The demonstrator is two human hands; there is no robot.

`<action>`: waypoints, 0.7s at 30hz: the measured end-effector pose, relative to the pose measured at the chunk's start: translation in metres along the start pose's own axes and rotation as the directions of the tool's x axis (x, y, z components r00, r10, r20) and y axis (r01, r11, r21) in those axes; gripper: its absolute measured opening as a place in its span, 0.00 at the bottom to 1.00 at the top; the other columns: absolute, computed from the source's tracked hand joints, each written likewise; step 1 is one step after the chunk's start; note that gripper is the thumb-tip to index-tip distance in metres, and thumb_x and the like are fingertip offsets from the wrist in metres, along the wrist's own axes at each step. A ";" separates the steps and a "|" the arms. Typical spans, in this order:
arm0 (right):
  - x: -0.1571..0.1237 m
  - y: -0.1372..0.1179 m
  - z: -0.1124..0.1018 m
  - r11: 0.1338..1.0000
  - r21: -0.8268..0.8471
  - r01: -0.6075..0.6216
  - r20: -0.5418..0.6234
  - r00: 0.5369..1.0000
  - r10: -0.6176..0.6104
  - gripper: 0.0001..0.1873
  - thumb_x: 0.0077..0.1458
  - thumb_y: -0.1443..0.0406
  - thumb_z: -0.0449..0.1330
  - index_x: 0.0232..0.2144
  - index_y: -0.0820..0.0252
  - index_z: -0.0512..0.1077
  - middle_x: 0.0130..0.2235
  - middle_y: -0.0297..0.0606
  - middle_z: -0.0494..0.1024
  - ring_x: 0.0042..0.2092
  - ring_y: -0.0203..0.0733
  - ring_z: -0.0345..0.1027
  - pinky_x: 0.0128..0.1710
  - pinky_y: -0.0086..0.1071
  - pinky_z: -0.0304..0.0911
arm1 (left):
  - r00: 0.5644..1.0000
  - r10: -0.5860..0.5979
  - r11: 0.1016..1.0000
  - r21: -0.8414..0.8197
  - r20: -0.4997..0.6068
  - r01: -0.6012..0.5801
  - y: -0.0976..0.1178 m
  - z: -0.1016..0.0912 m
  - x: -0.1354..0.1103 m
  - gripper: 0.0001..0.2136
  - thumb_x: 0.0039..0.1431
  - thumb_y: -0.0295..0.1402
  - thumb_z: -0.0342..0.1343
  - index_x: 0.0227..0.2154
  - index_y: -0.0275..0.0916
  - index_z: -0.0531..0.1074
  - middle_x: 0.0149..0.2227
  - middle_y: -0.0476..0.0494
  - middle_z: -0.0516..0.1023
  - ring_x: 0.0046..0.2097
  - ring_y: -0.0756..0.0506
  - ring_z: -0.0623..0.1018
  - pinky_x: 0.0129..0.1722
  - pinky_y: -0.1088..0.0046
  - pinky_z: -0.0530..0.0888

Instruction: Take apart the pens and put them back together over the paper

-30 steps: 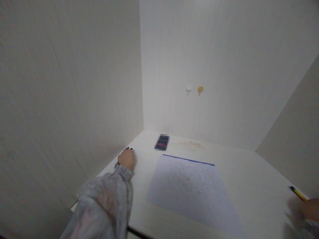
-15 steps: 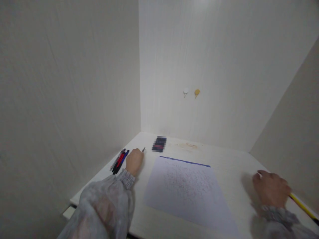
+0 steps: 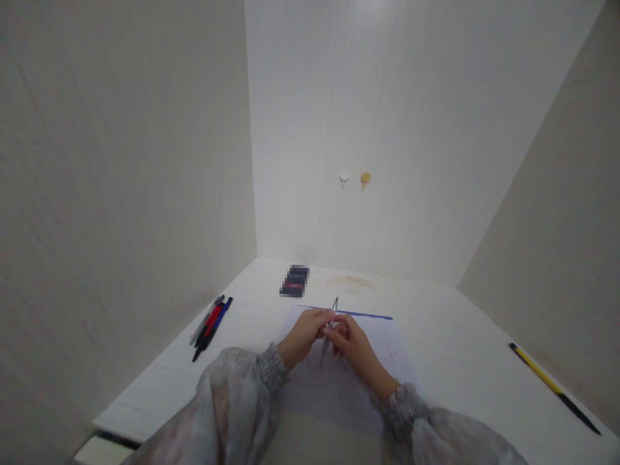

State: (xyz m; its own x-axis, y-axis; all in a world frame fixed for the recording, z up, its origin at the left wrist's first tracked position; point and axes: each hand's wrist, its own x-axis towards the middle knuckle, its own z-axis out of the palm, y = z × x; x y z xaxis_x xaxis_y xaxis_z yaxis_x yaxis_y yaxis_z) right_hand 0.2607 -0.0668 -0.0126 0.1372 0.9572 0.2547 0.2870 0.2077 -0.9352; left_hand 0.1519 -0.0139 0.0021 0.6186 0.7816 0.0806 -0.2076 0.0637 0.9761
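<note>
- Over the middle of the paper sheet (image 3: 392, 342), close to the body: left hand (image 3: 303, 332) and right hand (image 3: 356, 342), fingertips brought together.
- Pinched between them, a slim grey pen (image 3: 334, 307); fingers of both hands closed tight around its middle, no gap showing on either side.
- Pen tilted: one end poking up and away past the fingertips toward the sheet's blue top edge, the other slanting down and back beneath the hands.
- Lower end just above the paper; touching it or not, impossible to tell.
- Left of the sheet, well apart from the hands: a bundle of pens (image 3: 210, 320), red, blue and black, lying side by side on the table (image 3: 460, 336).
- Beyond the sheet's far left corner: a small dark object (image 3: 294, 281), blurred out.
- Far right, near the table's edge: a yellow-and-black pencil (image 3: 552, 386), lying alone.
- High on the back wall: two small hooks (image 3: 344, 177), one white, one yellowish.
- In the foreground, grey gathered sleeves (image 3: 232, 400) on both forearms.
</note>
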 end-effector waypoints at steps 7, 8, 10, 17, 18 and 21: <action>-0.003 0.004 -0.016 0.932 0.333 -0.143 0.111 0.988 0.112 0.15 0.39 0.60 0.60 0.27 0.60 0.60 0.15 0.24 0.65 0.16 0.32 0.61 0.15 0.26 0.57 | 0.999 -0.046 0.999 -0.022 -0.003 0.046 -0.012 0.002 0.000 0.16 0.46 0.45 0.50 0.24 0.33 0.65 0.18 0.52 0.64 0.19 0.56 0.62 0.20 0.79 0.58; -0.004 0.001 -0.021 0.921 0.359 -0.154 0.107 0.987 0.123 0.14 0.39 0.61 0.60 0.26 0.60 0.60 0.15 0.25 0.65 0.17 0.33 0.62 0.17 0.27 0.58 | 0.998 -0.059 0.998 0.017 -0.005 0.059 -0.012 0.001 -0.001 0.16 0.47 0.45 0.49 0.24 0.33 0.66 0.17 0.53 0.63 0.18 0.56 0.61 0.19 0.80 0.57; -0.006 -0.004 -0.030 0.902 0.402 -0.159 0.070 0.987 0.142 0.12 0.39 0.62 0.60 0.25 0.61 0.61 0.16 0.28 0.68 0.19 0.34 0.64 0.20 0.28 0.60 | 0.995 -0.097 0.991 0.098 0.028 0.094 -0.012 0.001 -0.003 0.17 0.47 0.46 0.48 0.23 0.33 0.66 0.17 0.53 0.63 0.17 0.57 0.59 0.17 0.80 0.54; -0.007 -0.015 -0.042 0.864 0.461 -0.200 0.042 0.978 0.204 0.14 0.39 0.58 0.60 0.25 0.63 0.65 0.20 0.34 0.71 0.21 0.34 0.65 0.23 0.29 0.61 | 0.982 -0.133 0.962 0.254 0.132 0.096 -0.009 0.005 -0.008 0.14 0.41 0.41 0.54 0.24 0.33 0.67 0.19 0.52 0.68 0.17 0.57 0.58 0.16 0.80 0.52; -0.006 -0.014 -0.042 0.865 0.452 -0.216 0.029 0.973 0.228 0.15 0.41 0.56 0.59 0.24 0.63 0.65 0.19 0.34 0.70 0.20 0.33 0.64 0.21 0.28 0.60 | 0.987 -0.123 0.960 0.266 0.107 0.091 -0.009 0.004 -0.008 0.13 0.41 0.40 0.55 0.23 0.33 0.67 0.18 0.53 0.67 0.17 0.57 0.57 0.16 0.80 0.52; -0.003 -0.007 -0.046 0.882 0.414 -0.223 -0.098 0.953 0.287 0.18 0.43 0.51 0.55 0.20 0.62 0.63 0.14 0.30 0.65 0.15 0.30 0.57 0.13 0.25 0.54 | 0.994 -0.104 0.953 0.287 0.024 0.093 -0.009 0.002 -0.007 0.11 0.39 0.38 0.56 0.21 0.34 0.67 0.16 0.55 0.64 0.16 0.58 0.56 0.17 0.80 0.51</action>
State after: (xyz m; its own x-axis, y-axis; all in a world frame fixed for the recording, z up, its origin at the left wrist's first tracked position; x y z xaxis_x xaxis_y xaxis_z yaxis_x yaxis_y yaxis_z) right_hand 0.3021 -0.0807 0.0043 0.3063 0.9519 -0.0014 -0.1702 0.0533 -0.9840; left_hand 0.1515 -0.0213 -0.0065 0.6545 0.7559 -0.0164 0.0770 -0.0450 0.9960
